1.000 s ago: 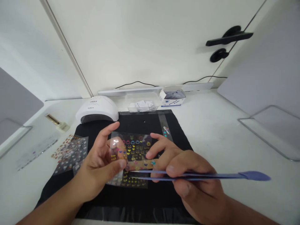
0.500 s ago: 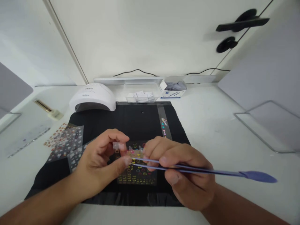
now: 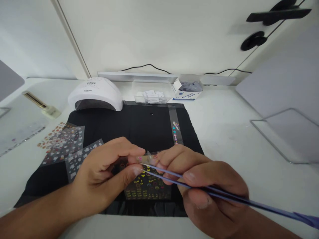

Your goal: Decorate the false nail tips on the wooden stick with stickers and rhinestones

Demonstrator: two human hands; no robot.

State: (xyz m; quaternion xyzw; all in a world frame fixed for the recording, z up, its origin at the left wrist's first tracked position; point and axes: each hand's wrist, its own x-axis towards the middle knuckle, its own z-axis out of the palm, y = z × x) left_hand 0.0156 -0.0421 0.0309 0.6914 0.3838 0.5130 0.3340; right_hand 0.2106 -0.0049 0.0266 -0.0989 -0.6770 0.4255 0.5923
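Note:
Purple tweezers [image 3: 269, 204] lie in the grip of my right hand [image 3: 209, 182], their two thin tips slightly apart and pointing left. My left hand [image 3: 104, 172] is closed in a pinch at a small clear sticker film [image 3: 147, 159] with pink marks. This film spans the gap between both hands, and the curled fingers of my right hand meet its other end. The tweezer tips come close to my left thumb; whether they touch the film I cannot tell. Below the hands lies a transparent sticker sheet [image 3: 147, 194] with yellow and coloured outlines.
A black mat [image 3: 139, 129] covers the table's middle. Beyond it stand a white nail lamp [image 3: 96, 93], a clear tray [image 3: 152, 98] of white packets and an alcohol pad box [image 3: 188, 91]. More sticker sheets [image 3: 74, 141], a polish bottle [image 3: 51, 111] and a sticker strip [image 3: 176, 126] lie around.
The view has shifted a little. My right hand has moved right and nearer with the tweezers. The left fingers have closed closer together on the film.

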